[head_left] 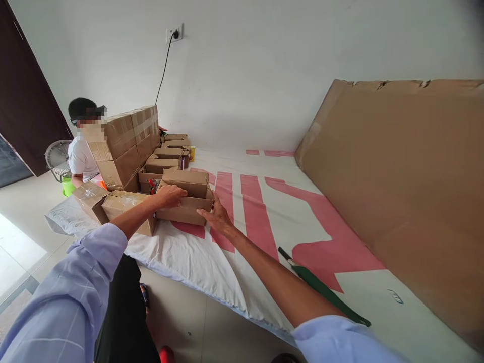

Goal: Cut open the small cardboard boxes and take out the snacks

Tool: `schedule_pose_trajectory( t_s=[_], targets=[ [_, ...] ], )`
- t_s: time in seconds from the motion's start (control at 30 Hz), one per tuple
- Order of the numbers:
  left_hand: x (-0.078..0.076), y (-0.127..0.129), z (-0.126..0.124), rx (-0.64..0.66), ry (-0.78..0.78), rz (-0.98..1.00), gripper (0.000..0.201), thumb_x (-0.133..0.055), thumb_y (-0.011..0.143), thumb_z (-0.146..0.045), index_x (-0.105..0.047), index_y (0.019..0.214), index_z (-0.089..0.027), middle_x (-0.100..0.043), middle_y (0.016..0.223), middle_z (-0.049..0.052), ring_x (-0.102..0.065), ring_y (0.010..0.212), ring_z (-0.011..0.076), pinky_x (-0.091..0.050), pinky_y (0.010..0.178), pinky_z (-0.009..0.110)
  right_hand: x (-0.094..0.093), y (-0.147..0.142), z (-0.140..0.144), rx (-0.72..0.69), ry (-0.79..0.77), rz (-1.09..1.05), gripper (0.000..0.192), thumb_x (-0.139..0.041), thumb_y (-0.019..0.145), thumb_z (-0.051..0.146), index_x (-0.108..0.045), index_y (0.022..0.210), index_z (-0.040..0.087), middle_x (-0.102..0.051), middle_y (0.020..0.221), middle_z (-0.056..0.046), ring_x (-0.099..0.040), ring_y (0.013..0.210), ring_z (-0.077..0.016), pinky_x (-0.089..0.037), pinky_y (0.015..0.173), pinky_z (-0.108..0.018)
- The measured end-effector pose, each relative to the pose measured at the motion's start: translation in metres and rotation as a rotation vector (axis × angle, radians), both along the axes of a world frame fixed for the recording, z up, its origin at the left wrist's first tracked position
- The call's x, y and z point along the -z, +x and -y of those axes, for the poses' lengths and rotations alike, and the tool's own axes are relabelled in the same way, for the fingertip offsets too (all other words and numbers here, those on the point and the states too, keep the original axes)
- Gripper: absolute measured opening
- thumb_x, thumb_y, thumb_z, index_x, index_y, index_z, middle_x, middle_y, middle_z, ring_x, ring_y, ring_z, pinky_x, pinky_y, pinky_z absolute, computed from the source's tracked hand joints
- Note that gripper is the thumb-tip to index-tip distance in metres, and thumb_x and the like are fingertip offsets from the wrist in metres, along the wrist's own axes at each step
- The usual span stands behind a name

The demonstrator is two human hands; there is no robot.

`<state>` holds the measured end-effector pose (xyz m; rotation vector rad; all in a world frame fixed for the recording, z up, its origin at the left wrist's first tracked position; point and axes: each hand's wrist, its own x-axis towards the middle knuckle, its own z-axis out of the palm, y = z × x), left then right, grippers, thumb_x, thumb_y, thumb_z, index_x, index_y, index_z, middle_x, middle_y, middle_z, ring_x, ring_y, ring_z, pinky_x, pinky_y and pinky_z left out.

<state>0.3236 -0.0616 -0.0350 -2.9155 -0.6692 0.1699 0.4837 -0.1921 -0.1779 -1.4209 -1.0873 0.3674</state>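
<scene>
An open-topped cardboard box [185, 212] stands on the cloth-covered surface, between my two hands. My left hand [172, 195] is closed on its left part, with the fingers over the front wall. My right hand [218, 214] grips the right end, thumb along the front and fingers at the side. The inside of this box looks dark, and I cannot make out its contents. Red and black items [153, 185] show just left of the box, partly hidden by it. A closed, taped carton [123, 200] sits under my left forearm.
More open boxes [162, 162] line up behind, beside a stack of taped cartons [124, 133]. Beyond the stack is another person [83, 151]. A green strap-like item [328, 292] lies near my right forearm. A large cardboard sheet [401, 191] leans at the right.
</scene>
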Motion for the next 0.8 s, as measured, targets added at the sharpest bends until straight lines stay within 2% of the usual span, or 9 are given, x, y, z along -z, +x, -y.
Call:
schedule_pose_trajectory(
  t_s=[0.13,0.3,0.43,0.57,0.7,0.8],
  targets=[
    [0.001,0.02,-0.008,-0.001,0.005,-0.003,0.031,-0.073,0.086,-0.022,-0.078,0.115,-0.03,-0.081,0.116,0.009,-0.074,0.12,0.0304,-0.056,0.095,0.034,0.007,0.01,-0.015,0.12,-0.028,-0.033,0.088,-0.076,0.077,0.037,-0.046,0.16,0.03,-0.07,0.145,-0.012,-0.069,0.126,-0.0347,-0.055,0.111,-0.056],
    [-0.002,0.035,-0.014,0.015,0.019,-0.015,0.032,-0.071,0.087,-0.02,-0.078,0.118,-0.027,-0.079,0.122,0.012,-0.074,0.122,0.0329,-0.057,0.098,0.038,0.007,0.017,-0.024,0.162,-0.047,-0.042,0.085,-0.074,0.078,0.04,-0.047,0.158,0.03,-0.073,0.141,-0.011,-0.069,0.124,-0.0342,-0.055,0.109,-0.056],
    [-0.006,0.027,-0.022,-0.003,0.039,-0.022,0.033,-0.07,0.088,-0.018,-0.079,0.118,-0.027,-0.079,0.124,0.013,-0.073,0.123,0.0328,-0.056,0.098,0.038,0.007,0.009,-0.026,0.129,-0.041,-0.006,0.087,-0.073,0.079,0.04,-0.045,0.161,0.032,-0.073,0.14,-0.01,-0.07,0.123,-0.0337,-0.056,0.107,-0.054],
    [-0.017,0.015,-0.036,-0.037,0.051,-0.03,0.032,-0.072,0.083,-0.017,-0.081,0.111,-0.029,-0.08,0.121,0.01,-0.073,0.121,0.0312,-0.056,0.097,0.037,0.005,-0.001,-0.03,0.112,-0.045,0.05,0.09,-0.071,0.082,0.041,-0.04,0.166,0.032,-0.071,0.142,-0.011,-0.07,0.121,-0.0327,-0.055,0.107,-0.054],
    [-0.033,0.006,-0.053,-0.067,0.062,-0.019,0.032,-0.072,0.08,-0.015,-0.081,0.108,-0.027,-0.08,0.114,0.01,-0.073,0.117,0.031,-0.055,0.093,0.035,-0.005,-0.007,-0.041,0.11,-0.017,0.078,0.087,-0.068,0.084,0.043,-0.041,0.166,0.033,-0.066,0.148,-0.011,-0.068,0.124,-0.0322,-0.054,0.109,-0.053],
    [-0.039,0.002,-0.064,-0.073,0.047,0.022,0.029,-0.071,0.081,-0.02,-0.081,0.108,-0.026,-0.081,0.11,0.008,-0.073,0.113,0.0295,-0.053,0.087,0.032,-0.015,-0.004,-0.052,0.118,-0.013,0.049,0.085,-0.067,0.085,0.045,-0.042,0.165,0.032,-0.067,0.146,-0.011,-0.068,0.121,-0.032,-0.057,0.104,-0.05]
  ],
)
